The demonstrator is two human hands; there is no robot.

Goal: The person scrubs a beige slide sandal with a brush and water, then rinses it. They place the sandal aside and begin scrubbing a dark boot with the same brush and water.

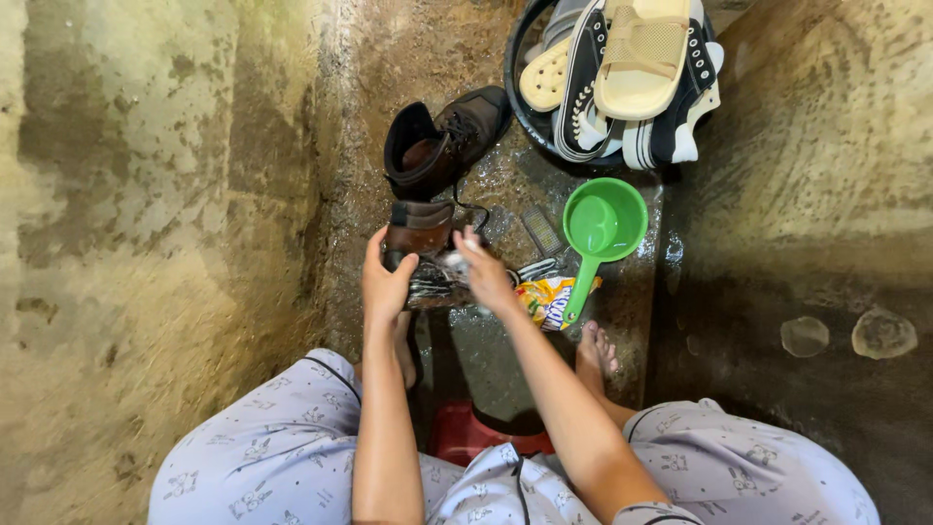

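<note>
Head view shows the left hand (387,282) grasping a wet brown boot (420,233), sole up, right hand (486,274) clenched on it, walls close left and right

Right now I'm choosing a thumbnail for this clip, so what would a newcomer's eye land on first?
Probably the bright green dipper on the wet floor right of centre, the strongest colour here. Next, the two hands at centre: the left hand grips a brown boot turned sole-up while the right hand presses something small and pale against it. A second brown boot stands just beyond, and a dark basin of sandals and sneakers fills the top.
</note>
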